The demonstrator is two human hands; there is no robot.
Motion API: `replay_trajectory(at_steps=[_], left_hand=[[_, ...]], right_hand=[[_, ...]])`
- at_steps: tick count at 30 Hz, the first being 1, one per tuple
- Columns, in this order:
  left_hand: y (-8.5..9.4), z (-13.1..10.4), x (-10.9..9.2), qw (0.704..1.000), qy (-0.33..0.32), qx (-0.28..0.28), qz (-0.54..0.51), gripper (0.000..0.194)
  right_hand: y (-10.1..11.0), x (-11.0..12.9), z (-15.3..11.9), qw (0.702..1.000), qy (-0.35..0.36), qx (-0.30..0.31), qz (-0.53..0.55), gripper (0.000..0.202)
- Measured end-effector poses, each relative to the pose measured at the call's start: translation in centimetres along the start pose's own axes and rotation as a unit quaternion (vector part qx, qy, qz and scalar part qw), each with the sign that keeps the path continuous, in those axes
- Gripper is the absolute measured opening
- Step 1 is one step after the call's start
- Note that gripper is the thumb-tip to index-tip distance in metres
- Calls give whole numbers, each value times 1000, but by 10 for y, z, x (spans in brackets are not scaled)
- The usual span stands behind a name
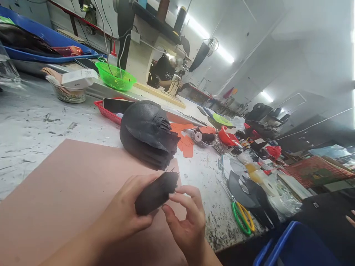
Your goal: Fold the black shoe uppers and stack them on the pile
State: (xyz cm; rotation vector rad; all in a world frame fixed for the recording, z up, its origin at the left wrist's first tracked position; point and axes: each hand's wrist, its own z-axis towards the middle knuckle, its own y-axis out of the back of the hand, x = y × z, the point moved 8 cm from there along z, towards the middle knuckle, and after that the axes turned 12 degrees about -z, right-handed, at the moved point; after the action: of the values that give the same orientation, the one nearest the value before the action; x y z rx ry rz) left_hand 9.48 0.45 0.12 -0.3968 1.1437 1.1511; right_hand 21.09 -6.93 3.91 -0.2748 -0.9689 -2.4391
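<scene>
My left hand (129, 208) is closed round a small black piece (156, 194), fingers on its upper side and thumb below. Loose threads stick up from the piece's far end. At that end is my right hand (187, 218), its thumb and fingers curved and apart, the fingertips close to the piece's edge. Both hands are above a pink board (69, 184). Just beyond them a stack of black curved pieces (146, 133) rests partly on the board's far edge.
Scissors with green and yellow handles (242, 218) lie right, beside black scraps (249, 192). Orange pieces (186, 142), a red basket (108, 112) and a green bowl (115, 78) stand farther back. A person (165, 72) sits behind the sewing machine (141, 48).
</scene>
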Motion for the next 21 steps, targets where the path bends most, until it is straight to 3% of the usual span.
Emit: replay_trajectory(at_steps=[12,18,21], left_hand=[[-5,2,4,1000,-3,18,11,58],[-4,2,9,1000,7,14,9,60],[-6,1,8,1000,4,20,2,58]], right_hand=[[1,0,-6,993,44,-109,6,25],[1,0,-2,992,42,-116,1,23],[3,3,0,995,35,-90,-7,12]])
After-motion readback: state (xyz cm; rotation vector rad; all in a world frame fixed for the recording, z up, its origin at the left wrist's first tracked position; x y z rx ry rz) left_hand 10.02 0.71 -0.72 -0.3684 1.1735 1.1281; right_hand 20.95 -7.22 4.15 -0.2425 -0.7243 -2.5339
